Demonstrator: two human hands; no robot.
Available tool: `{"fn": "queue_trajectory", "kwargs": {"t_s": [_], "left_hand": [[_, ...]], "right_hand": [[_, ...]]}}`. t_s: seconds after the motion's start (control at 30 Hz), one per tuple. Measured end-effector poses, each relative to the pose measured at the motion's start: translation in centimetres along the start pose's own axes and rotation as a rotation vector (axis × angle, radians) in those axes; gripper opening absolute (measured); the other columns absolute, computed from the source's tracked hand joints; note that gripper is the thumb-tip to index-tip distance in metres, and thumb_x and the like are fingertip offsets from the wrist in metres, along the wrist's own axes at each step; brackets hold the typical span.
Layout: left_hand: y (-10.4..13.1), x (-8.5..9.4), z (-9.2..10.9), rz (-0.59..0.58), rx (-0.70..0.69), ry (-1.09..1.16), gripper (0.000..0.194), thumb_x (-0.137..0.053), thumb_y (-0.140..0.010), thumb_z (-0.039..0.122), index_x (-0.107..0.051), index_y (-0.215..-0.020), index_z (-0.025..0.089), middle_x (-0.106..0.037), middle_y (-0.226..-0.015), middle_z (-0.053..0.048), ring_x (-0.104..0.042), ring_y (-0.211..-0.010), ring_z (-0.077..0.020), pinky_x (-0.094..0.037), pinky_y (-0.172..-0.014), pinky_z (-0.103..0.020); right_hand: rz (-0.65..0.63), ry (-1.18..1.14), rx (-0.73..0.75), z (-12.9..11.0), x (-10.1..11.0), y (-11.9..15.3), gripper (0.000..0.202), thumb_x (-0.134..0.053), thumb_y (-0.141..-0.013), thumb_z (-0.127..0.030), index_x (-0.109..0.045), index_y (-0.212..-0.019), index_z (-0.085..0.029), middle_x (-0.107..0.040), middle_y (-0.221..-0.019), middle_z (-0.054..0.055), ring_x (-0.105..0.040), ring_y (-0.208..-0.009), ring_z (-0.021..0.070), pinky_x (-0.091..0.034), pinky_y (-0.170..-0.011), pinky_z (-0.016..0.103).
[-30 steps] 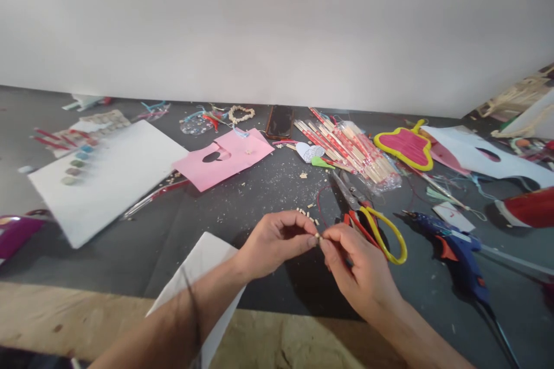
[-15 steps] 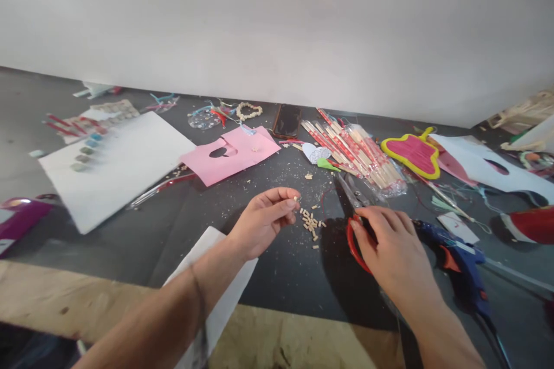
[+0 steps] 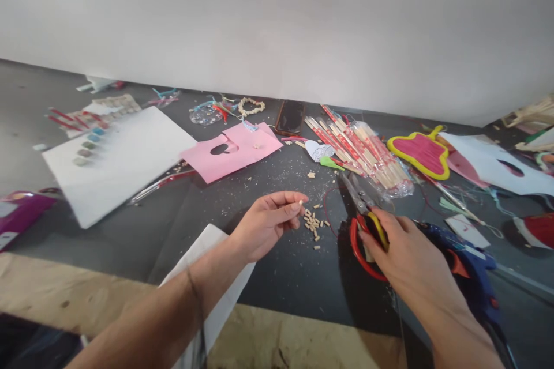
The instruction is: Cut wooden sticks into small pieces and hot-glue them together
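My left hand (image 3: 270,220) pinches a tiny pale wooden piece (image 3: 301,202) between thumb and fingertips. Just right of it, a small pile of cut wooden pieces (image 3: 312,222) lies on the dark table (image 3: 277,294). Red-handled scissors (image 3: 355,248) lie with blades pointing away, to the right of the pile. A tool with a yellow handle (image 3: 379,229) is beside them. My right hand (image 3: 402,251) is over these handles, its fingers curled around the yellow one; the thumb is near the red handle.
Bundled red-and-wood chopsticks (image 3: 359,153) lie beyond the scissors. A phone (image 3: 289,117) is at the back. Pink paper (image 3: 238,153) and a white board (image 3: 116,161) are left. A blue glue gun (image 3: 471,271) lies right, near a pink-and-yellow shape (image 3: 419,154).
My right hand has moved slightly right and down, and the yellow handle now shows under its fingers. My left hand still pinches the small piece.
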State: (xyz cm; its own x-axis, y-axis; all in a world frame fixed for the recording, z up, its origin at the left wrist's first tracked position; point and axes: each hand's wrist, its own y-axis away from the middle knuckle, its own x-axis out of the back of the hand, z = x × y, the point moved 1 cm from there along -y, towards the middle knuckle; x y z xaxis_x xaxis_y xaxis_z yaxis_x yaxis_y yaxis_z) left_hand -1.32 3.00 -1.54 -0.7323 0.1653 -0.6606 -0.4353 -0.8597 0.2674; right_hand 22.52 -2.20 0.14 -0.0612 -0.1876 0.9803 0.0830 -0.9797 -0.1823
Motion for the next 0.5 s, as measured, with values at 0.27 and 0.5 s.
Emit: {"fn": "queue_trajectory", "kwargs": {"t_s": [0.27, 0.5], "left_hand": [[0.1, -0.1, 0.5, -0.012, 0.038, 0.106, 0.012, -0.070, -0.074, 0.014, -0.068, -0.086, 0.013, -0.060, -0.070, -0.002, -0.051, -0.057, -0.0055, -0.043, -0.059, -0.019], [0.2, -0.2, 0.6, -0.054, 0.011, 0.165, 0.019, -0.069, -0.074, 0.010, -0.069, -0.093, 0.014, -0.061, -0.069, -0.002, -0.052, -0.057, -0.0057, -0.044, -0.060, -0.019]], "right_hand": [[-0.038, -0.120, -0.141, 1.2, 0.4, -0.6, 0.034, -0.051, -0.081, -0.039, -0.062, -0.108, -0.021, -0.072, -0.083, 0.007, -0.067, -0.065, 0.0242, -0.045, -0.052, 0.031], [0.350, -0.998, -0.424, 0.0, 3.3, -0.8, 0.043, -0.068, -0.070, -0.041, -0.062, -0.109, -0.026, -0.069, -0.095, 0.006, -0.067, -0.074, 0.0213, -0.054, -0.064, 0.035]]}}
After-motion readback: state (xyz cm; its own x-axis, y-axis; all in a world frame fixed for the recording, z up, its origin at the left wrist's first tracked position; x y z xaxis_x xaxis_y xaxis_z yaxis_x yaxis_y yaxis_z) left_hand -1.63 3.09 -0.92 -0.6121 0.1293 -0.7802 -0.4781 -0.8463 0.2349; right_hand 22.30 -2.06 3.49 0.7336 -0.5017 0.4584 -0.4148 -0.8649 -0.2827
